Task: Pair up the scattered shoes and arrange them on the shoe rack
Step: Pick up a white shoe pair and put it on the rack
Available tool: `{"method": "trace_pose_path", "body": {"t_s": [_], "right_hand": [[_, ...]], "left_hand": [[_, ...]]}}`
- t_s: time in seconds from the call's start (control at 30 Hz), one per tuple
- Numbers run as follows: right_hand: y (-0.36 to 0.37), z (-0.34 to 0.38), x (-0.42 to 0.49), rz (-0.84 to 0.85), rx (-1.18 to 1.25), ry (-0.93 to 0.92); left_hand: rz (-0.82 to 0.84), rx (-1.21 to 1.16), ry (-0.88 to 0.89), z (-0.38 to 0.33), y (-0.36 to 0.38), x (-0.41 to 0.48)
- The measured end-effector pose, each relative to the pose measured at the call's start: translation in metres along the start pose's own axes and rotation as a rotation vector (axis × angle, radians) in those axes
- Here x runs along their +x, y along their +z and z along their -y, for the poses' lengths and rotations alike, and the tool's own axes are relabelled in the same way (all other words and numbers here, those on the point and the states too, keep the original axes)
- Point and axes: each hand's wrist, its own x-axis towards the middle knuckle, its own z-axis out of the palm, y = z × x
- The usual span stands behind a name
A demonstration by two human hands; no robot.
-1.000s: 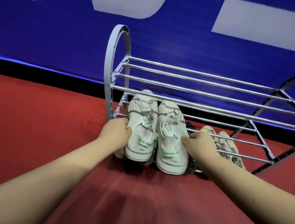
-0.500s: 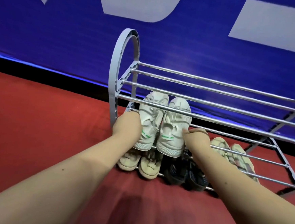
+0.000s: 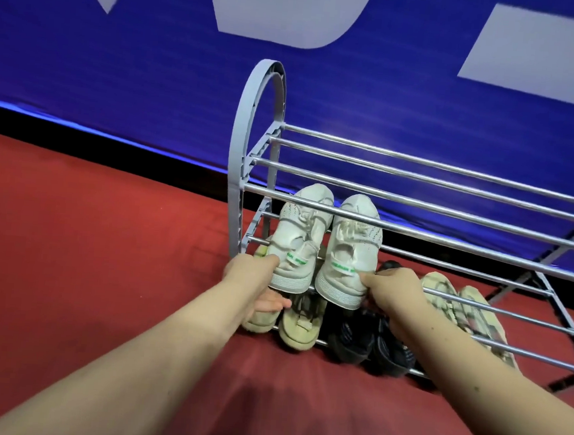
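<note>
Left hand [image 3: 253,283]: gripped heel of left white sneaker [image 3: 297,238]. Right hand [image 3: 393,291]: gripped heel of right white sneaker [image 3: 351,253]. Both sneakers sat side by side on shoe rack [image 3: 235,179] middle tier, toes to 12 o'clock. Bottom tier: beige sandals [image 3: 299,324] at 6 o'clock, black sandals [image 3: 371,344] at 5, pale patterned shoes [image 3: 457,303] at 4. Red floor [image 3: 87,253] beneath.

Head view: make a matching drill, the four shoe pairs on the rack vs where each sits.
1 white lace-up sneakers with green heel tabs
2 beige slip-on shoes
3 black sandals
4 pale patterned sneakers

A lower tier, left end
B lower tier, rightmost
C middle tier, heels held by left hand and right hand
D lower tier, between beige and patterned pairs

Pairs: 1-C, 2-A, 3-D, 4-B
</note>
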Motion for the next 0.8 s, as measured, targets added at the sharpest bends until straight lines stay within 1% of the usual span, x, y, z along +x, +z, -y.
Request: {"method": "trace_pose_path", "body": {"t_s": [0.07, 0.17, 0.23, 0.33, 0.4, 0.5, 0.6, 0.73, 0.8], "right_hand": [[0.002, 0.002, -0.001, -0.006, 0.019, 0.021], [0.008, 0.009, -0.001, 0.024, 0.061, 0.027], [0.019, 0.016, -0.001, 0.047, 0.009, -0.004], [0.036, 0.02, -0.004, 0.004, -0.084, -0.054], [0.04, 0.02, -0.006, 0.001, -0.124, -0.061], [0.039, 0.023, -0.01, 0.015, -0.099, -0.043], [0.04, 0.026, -0.01, -0.056, -0.188, -0.099], [0.04, 0.023, -0.014, -0.036, -0.305, -0.131], [0.039, 0.025, -0.014, -0.048, -0.325, -0.147]], "left_hand": [[0.021, -0.102, 0.008, 0.0, 0.001, 0.005], [-0.028, -0.159, 0.07, 0.0, -0.011, 0.01], [-0.04, -0.19, 0.071, 0.004, -0.02, 0.01], [-0.035, -0.222, 0.072, 0.007, -0.025, 0.009], [-0.016, -0.235, 0.069, 0.007, -0.025, 0.01], [0.01, -0.257, 0.061, 0.009, -0.027, 0.012], [0.031, -0.249, 0.055, 0.011, -0.028, 0.014], [0.044, -0.224, 0.044, 0.011, -0.03, 0.013], [0.045, -0.217, 0.05, 0.011, -0.03, 0.013]]}}
